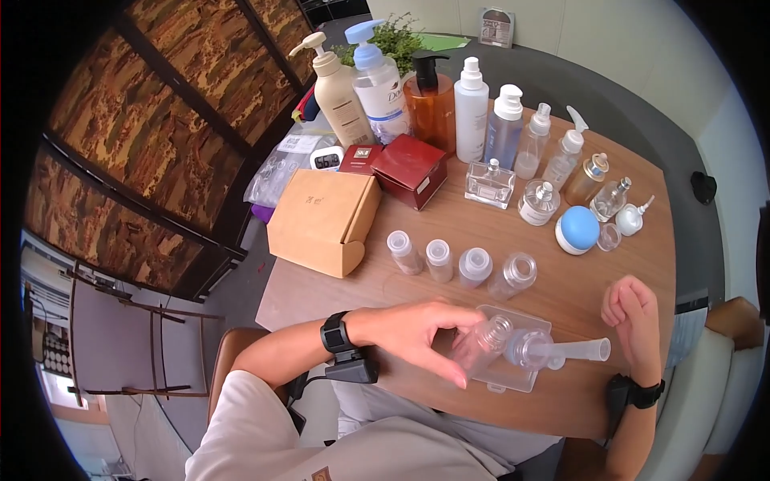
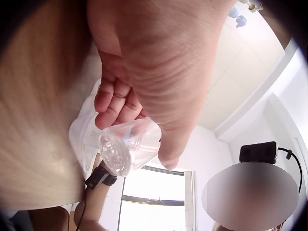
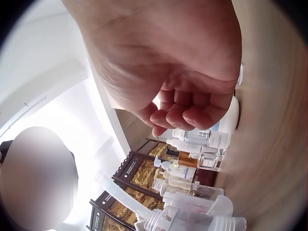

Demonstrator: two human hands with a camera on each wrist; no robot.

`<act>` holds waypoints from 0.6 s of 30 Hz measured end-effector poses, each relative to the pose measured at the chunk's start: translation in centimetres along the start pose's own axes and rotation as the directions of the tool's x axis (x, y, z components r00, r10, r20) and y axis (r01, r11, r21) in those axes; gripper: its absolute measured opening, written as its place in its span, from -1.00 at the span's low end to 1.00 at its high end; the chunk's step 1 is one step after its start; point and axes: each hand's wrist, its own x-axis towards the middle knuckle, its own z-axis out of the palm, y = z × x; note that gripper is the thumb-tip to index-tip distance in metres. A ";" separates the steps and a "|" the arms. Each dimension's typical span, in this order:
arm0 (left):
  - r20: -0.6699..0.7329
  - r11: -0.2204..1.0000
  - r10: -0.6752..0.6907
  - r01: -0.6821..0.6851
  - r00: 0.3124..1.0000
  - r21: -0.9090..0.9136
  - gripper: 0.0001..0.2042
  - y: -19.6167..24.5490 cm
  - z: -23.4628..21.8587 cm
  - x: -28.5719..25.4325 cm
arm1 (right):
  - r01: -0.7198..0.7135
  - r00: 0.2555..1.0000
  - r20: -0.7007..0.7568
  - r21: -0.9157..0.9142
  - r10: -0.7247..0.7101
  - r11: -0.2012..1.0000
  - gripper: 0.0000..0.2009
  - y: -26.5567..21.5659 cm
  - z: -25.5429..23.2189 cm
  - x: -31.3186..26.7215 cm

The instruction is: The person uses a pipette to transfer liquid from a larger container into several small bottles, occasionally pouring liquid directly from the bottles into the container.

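My left hand point(image 1: 417, 333) holds a clear, empty-looking bottle point(image 1: 491, 330) between thumb and fingers, above a flat transparent case point(image 1: 521, 381). In the left wrist view, the bottle's ridged round end point(image 2: 115, 155) shows below the hand point(image 2: 159, 67). Right of it, a clear rounded container point(image 1: 525, 346) is by the case, with a translucent tapered tube point(image 1: 584, 349) pointing right. My right hand point(image 1: 634, 317) hangs over the table's right side, fingers loosely curled, with nothing visible in it. The right wrist view shows those curled fingers point(image 3: 175, 115) and the tube point(image 3: 122, 196) below.
Several small clear bottles point(image 1: 439, 260) stand in a row behind the case. A cardboard box point(image 1: 321, 216) and a dark red box point(image 1: 411, 170) are at the left. Pump bottles point(image 1: 473, 112), perfume bottles point(image 1: 489, 186) and a blue-lidded jar point(image 1: 577, 229) line the table's back and right.
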 end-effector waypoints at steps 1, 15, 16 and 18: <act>-0.031 0.994 0.109 -0.108 0.994 0.022 -0.57 0.0 0.1 0.1 | -0.006 1.000 0.007 0.000 0.006 1.000 -0.76 0.0 0.1 0.0; -0.014 0.994 0.110 -0.110 0.994 0.029 -0.56 0.2 -0.3 0.1 | 0.285 0.919 0.302 -0.067 -0.253 0.956 -0.16 -0.5 4.6 -1.6; -0.010 0.992 0.119 -0.119 0.993 0.031 -0.58 0.1 -0.3 0.1 | 0.320 0.896 0.343 -0.056 -0.283 0.946 -0.13 -0.5 5.1 -1.8; -0.015 0.990 0.136 -0.135 0.991 0.031 -0.59 0.2 -0.2 0.1 | 0.324 0.893 0.358 -0.092 -0.273 0.942 -0.13 -0.6 5.6 -2.0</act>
